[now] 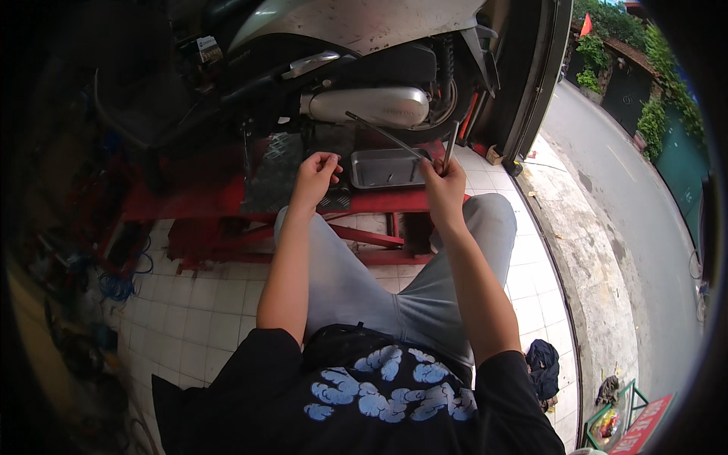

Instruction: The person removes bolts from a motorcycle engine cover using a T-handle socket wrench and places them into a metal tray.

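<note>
My right hand [444,180] is closed around a metal rod tool, raised above the right end of a grey metal tray. From that grip a long thin rod [383,135] slants up to the left, and a shorter, thicker bar [453,138] points up. Whether the two are one piece I cannot tell. My left hand [317,179] is held left of the tray, its fingers curled and pinched together; anything between them is too small to make out. The tray [360,180] rests on the red lift platform, with a small metal part [390,178] in it.
A motorbike with a silver engine-side cover [371,107] stands on the red lift [212,199] ahead. My knees are just below the platform. White floor tiles [197,303] lie beneath, with a blue hose [115,287] at left. Dark cloth [542,368] lies at right, beside the doorway and street.
</note>
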{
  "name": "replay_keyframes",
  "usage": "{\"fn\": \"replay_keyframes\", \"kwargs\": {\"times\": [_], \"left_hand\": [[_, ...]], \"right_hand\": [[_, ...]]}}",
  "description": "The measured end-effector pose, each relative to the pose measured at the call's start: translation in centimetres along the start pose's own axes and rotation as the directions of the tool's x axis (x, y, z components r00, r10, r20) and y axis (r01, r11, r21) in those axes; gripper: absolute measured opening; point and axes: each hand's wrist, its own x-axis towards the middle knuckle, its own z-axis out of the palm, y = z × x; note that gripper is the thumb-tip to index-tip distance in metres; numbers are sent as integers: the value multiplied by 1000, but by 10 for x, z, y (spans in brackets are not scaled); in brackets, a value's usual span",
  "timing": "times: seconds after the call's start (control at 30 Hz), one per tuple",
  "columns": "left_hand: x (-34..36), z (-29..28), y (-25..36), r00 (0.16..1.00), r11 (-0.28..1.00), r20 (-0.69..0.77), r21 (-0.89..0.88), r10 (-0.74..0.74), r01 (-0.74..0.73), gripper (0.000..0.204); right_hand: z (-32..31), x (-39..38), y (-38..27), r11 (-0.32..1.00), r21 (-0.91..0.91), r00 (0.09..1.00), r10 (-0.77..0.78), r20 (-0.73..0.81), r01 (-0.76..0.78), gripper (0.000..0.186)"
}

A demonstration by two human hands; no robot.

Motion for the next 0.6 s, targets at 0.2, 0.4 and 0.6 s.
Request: {"fn": "replay_keyframes", "kwargs": {"times": [0.2,0.4,0.6], "left_hand": [[-28,-26,49,991,983,-123,-169,50,-71,23],[-41,-48,66,987,982,-89,-124,131,-141,23],[-49,-45,82,983,972,-94,-165,155,-169,22]], "right_hand": [[33,22,8,999,44,991,-13,-131,18,31],[47,25,7,982,185,975,65,-212,-25,28],[56,42,26,995,98,964,12,-264,15,27]]}}
